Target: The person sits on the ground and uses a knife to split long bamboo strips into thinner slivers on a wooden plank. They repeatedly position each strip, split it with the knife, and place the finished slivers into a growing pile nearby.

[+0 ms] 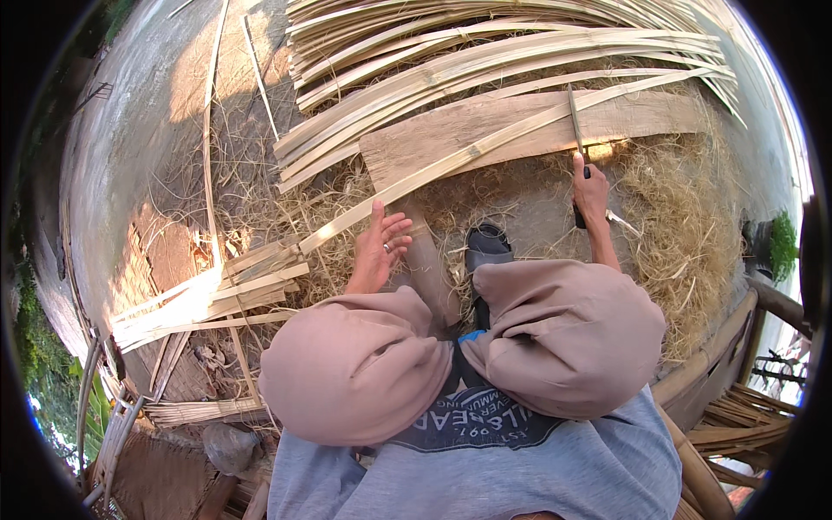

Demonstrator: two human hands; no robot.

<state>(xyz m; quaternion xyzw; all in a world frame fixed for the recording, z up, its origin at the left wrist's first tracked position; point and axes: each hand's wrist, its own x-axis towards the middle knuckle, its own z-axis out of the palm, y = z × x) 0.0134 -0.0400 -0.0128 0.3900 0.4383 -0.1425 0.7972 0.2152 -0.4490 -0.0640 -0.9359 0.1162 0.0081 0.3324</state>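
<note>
A long pale bamboo strip [472, 152] slants across a wooden board [433, 147] in front of me. My left hand [380, 247] is beside the strip's near side, palm up with its fingers apart; nothing is held in it. In my right hand [591, 191] is a knife, its dark handle wrapped by my fingers. The knife's narrow blade [575, 121] points away from me and reaches over the strip and the board. Part of the handle is hidden by the hand.
Split bamboo strips [503, 61] lie in a wide stack beyond the board. More strips [208, 299] are piled at the left. Curly shavings [685, 234] cover the ground at the right. My sandalled foot [490, 245] rests near the board. Bamboo poles [706, 347] stand at the lower right.
</note>
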